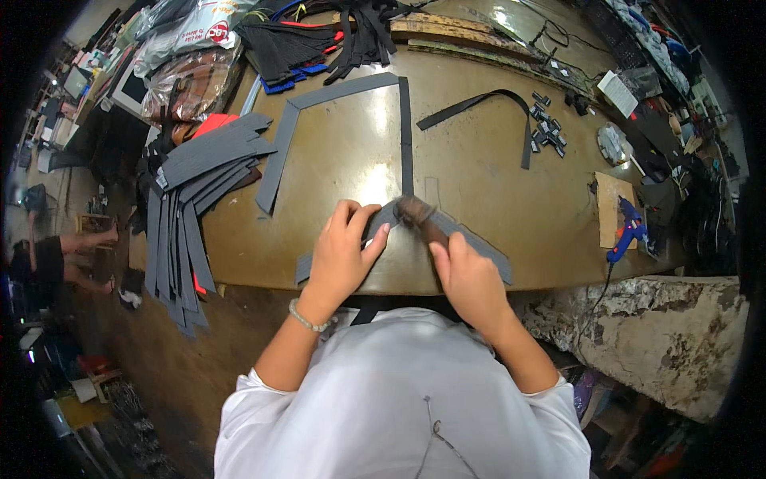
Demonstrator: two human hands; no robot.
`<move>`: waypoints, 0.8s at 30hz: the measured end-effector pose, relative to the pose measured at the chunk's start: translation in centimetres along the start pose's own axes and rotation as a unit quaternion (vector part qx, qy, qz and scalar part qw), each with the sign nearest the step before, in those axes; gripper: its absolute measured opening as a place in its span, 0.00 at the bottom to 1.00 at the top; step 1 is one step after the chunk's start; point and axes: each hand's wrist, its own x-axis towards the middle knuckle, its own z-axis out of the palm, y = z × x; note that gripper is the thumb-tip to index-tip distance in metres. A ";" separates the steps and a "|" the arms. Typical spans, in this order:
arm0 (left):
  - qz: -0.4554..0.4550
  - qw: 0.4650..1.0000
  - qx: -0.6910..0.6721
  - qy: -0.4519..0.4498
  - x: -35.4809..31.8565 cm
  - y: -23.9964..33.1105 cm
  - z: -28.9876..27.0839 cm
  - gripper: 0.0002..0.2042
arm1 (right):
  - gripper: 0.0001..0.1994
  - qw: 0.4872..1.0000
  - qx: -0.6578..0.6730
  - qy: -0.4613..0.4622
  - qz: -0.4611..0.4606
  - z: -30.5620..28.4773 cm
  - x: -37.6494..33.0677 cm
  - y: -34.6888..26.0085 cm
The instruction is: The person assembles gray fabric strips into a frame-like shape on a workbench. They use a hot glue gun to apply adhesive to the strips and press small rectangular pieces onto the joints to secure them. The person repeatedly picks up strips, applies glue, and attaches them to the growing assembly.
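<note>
My right hand grips a hammer by its handle. Its head, smeared by motion, is over the peak of a bent grey strip near the table's front edge. My left hand holds this strip beside the hammer head, with thumb and forefinger on either side of it. The lower end of a straight black strap meets the grey strip under the hammer head. At the strap's far end, another angled grey strip runs left and bends down toward me.
A pile of grey strips hangs over the table's left edge. Black straps lie at the back. On the right are a curved black strap, several small black pieces and a blue glue gun on cardboard.
</note>
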 end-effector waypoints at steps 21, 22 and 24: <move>-0.164 0.930 -0.317 -0.087 1.5 3.9 2.2 0.16 | 0.16 0.803 0.592 -0.044 -0.048 2.4 9.2 2.4; -0.138 0.960 -0.208 -0.129 1.4 3.9 1.8 0.12 | 0.15 0.789 0.611 -0.057 -0.036 2.5 9.8 2.2; -0.036 0.989 -0.128 -0.067 1.2 4.2 1.0 0.10 | 0.15 0.872 0.485 -0.037 -0.064 1.7 10.2 2.4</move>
